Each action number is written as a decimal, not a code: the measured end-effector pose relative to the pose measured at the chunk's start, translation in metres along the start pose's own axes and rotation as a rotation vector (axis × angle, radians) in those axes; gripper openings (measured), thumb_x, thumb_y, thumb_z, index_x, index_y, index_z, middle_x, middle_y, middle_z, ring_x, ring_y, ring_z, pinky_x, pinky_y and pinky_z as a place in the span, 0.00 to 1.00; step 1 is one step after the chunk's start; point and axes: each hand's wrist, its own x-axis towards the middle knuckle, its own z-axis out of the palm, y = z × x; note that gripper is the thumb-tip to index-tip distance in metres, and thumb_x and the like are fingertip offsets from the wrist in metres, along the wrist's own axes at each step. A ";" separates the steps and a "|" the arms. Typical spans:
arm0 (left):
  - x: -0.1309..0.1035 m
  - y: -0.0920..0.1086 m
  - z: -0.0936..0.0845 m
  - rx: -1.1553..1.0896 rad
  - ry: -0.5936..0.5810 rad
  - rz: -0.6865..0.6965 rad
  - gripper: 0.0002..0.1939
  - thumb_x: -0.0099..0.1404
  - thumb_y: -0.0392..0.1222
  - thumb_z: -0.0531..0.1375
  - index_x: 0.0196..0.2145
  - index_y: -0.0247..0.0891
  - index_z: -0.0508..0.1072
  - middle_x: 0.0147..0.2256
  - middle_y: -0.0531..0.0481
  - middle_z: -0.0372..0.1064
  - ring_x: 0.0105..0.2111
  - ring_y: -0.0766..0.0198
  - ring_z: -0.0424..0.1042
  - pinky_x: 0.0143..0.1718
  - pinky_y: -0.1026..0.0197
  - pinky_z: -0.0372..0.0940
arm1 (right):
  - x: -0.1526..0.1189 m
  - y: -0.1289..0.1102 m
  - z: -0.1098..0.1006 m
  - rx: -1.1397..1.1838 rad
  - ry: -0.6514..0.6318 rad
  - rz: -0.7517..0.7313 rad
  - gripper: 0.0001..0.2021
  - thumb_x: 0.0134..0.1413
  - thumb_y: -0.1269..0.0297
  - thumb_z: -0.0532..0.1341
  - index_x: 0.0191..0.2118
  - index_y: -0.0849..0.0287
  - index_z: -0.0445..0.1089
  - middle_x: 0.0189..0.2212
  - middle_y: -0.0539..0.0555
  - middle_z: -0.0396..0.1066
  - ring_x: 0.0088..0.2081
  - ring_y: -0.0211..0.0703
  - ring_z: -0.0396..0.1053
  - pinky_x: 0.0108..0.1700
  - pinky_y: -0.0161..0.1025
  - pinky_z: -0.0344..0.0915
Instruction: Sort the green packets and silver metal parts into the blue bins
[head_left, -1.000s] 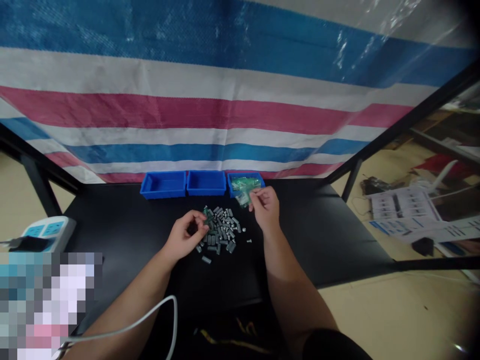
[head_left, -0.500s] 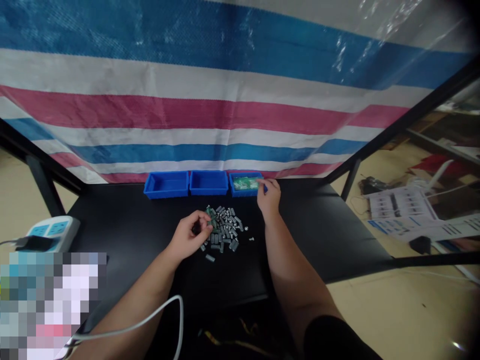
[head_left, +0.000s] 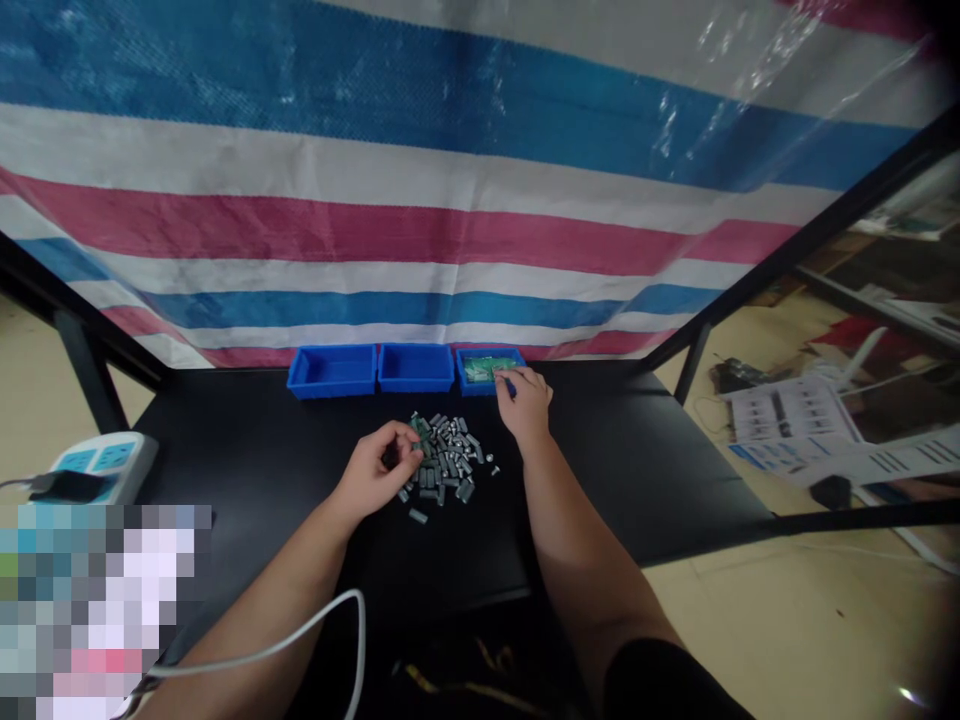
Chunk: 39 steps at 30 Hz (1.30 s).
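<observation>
My left hand [head_left: 377,465] is at the left side of a pile of small grey blocks and silver screws [head_left: 450,462] on the black table. Its thumb and fingers are curled together around small green circuit-board pieces [head_left: 422,430] at the pile's edge. My right hand [head_left: 525,405] reaches over the front right corner of the right blue bin [head_left: 466,388], fingers bent down and drawn together. What is between those fingertips is hidden. Inside that bin lie green circuit boards [head_left: 484,368].
A middle blue bin [head_left: 415,381] and a left blue bin [head_left: 332,386] stand in line along the striped sheet [head_left: 390,235]. A white power strip [head_left: 124,465] sits at the table's left. A white cable [head_left: 330,608] crosses my left forearm.
My right hand has moved left and slightly down, over the right bin's front, and its stretched fingers have bent inward. My left hand stays at the pile.
</observation>
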 end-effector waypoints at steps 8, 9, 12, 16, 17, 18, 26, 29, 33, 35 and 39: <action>0.000 0.000 0.001 -0.009 -0.001 -0.004 0.09 0.67 0.43 0.64 0.42 0.39 0.71 0.25 0.56 0.65 0.25 0.68 0.64 0.30 0.64 0.60 | -0.001 -0.010 0.001 0.009 0.045 -0.046 0.14 0.65 0.58 0.60 0.53 0.51 0.76 0.56 0.58 0.71 0.57 0.53 0.66 0.66 0.56 0.49; 0.000 -0.001 0.001 -0.013 -0.005 -0.003 0.09 0.67 0.43 0.64 0.42 0.39 0.71 0.25 0.56 0.65 0.25 0.68 0.64 0.30 0.64 0.60 | -0.001 -0.011 0.002 0.008 0.020 -0.049 0.14 0.66 0.58 0.59 0.52 0.50 0.76 0.57 0.57 0.71 0.57 0.53 0.67 0.68 0.59 0.45; -0.001 -0.002 0.001 -0.021 -0.010 -0.005 0.09 0.67 0.43 0.64 0.42 0.39 0.71 0.26 0.56 0.65 0.25 0.68 0.64 0.30 0.64 0.60 | -0.002 -0.013 0.007 0.001 -0.072 -0.021 0.13 0.68 0.56 0.57 0.48 0.48 0.78 0.53 0.55 0.73 0.55 0.54 0.68 0.69 0.71 0.32; 0.000 -0.003 -0.002 -0.005 0.041 -0.041 0.08 0.68 0.45 0.63 0.41 0.39 0.72 0.26 0.55 0.65 0.25 0.68 0.63 0.29 0.64 0.59 | -0.004 -0.014 0.007 0.016 -0.078 -0.014 0.13 0.68 0.56 0.57 0.48 0.49 0.78 0.53 0.56 0.73 0.55 0.56 0.67 0.68 0.75 0.29; 0.001 -0.003 -0.003 0.004 0.075 -0.059 0.08 0.68 0.45 0.62 0.40 0.39 0.72 0.27 0.55 0.66 0.26 0.67 0.64 0.30 0.64 0.60 | -0.005 -0.016 0.004 0.019 -0.058 -0.021 0.13 0.67 0.56 0.57 0.49 0.49 0.77 0.54 0.56 0.72 0.57 0.56 0.66 0.68 0.75 0.29; 0.002 -0.005 -0.004 0.014 0.120 -0.079 0.08 0.69 0.46 0.62 0.40 0.39 0.72 0.28 0.54 0.66 0.27 0.66 0.65 0.31 0.63 0.60 | -0.005 -0.019 0.001 0.024 -0.030 -0.031 0.13 0.67 0.56 0.58 0.49 0.49 0.77 0.56 0.56 0.71 0.58 0.56 0.65 0.68 0.74 0.31; 0.007 -0.021 -0.013 0.453 0.221 -0.124 0.07 0.65 0.43 0.61 0.40 0.41 0.76 0.34 0.48 0.72 0.38 0.55 0.70 0.44 0.53 0.63 | -0.037 -0.067 -0.030 0.339 -0.467 -0.496 0.13 0.60 0.59 0.66 0.50 0.51 0.76 0.44 0.56 0.74 0.47 0.52 0.69 0.53 0.52 0.62; 0.006 -0.023 -0.013 0.564 0.155 -0.123 0.11 0.63 0.43 0.63 0.43 0.42 0.78 0.40 0.45 0.73 0.43 0.51 0.69 0.51 0.48 0.62 | -0.052 -0.085 -0.028 0.308 -0.583 -0.557 0.23 0.54 0.58 0.71 0.56 0.50 0.73 0.49 0.57 0.73 0.50 0.54 0.66 0.53 0.52 0.61; 0.006 -0.023 -0.012 0.571 0.127 -0.135 0.10 0.64 0.43 0.62 0.43 0.42 0.78 0.41 0.45 0.73 0.44 0.50 0.69 0.51 0.47 0.61 | -0.060 -0.096 -0.017 0.271 -0.605 -0.536 0.24 0.53 0.62 0.70 0.57 0.52 0.72 0.52 0.57 0.71 0.53 0.56 0.63 0.53 0.52 0.61; 0.006 -0.023 -0.012 0.569 0.128 -0.140 0.09 0.64 0.42 0.62 0.41 0.42 0.77 0.40 0.46 0.74 0.44 0.50 0.69 0.51 0.48 0.61 | -0.060 -0.096 -0.014 0.268 -0.610 -0.519 0.22 0.53 0.63 0.70 0.54 0.53 0.72 0.52 0.57 0.71 0.53 0.56 0.63 0.54 0.52 0.61; 0.007 -0.019 -0.012 0.592 0.131 -0.170 0.08 0.64 0.43 0.62 0.41 0.43 0.77 0.40 0.46 0.74 0.43 0.50 0.69 0.48 0.49 0.61 | -0.060 -0.094 -0.012 0.295 -0.604 -0.497 0.16 0.52 0.64 0.71 0.47 0.53 0.72 0.52 0.56 0.70 0.54 0.55 0.62 0.56 0.52 0.61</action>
